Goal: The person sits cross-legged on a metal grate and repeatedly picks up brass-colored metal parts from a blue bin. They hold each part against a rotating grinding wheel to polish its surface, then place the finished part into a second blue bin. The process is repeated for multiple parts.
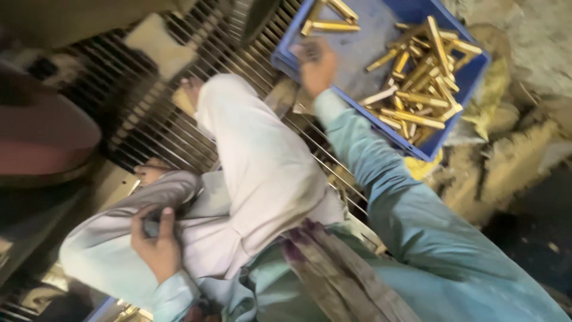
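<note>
Brass rods (417, 89) in blue crate (286, 56), right hand (316, 62) fingers curled at rim

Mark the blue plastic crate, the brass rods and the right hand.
Blue plastic crate (285, 57): head view, near rim.
Brass rods (417, 89): head view, middle of the pile.
Right hand (317, 64): head view, back of the hand, over the crate's edge.

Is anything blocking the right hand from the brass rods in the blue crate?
Nothing visible does. The right hand is already over the blue crate rim, on its bare floor; the brass rods lie piled just beyond, with open floor between.
</note>
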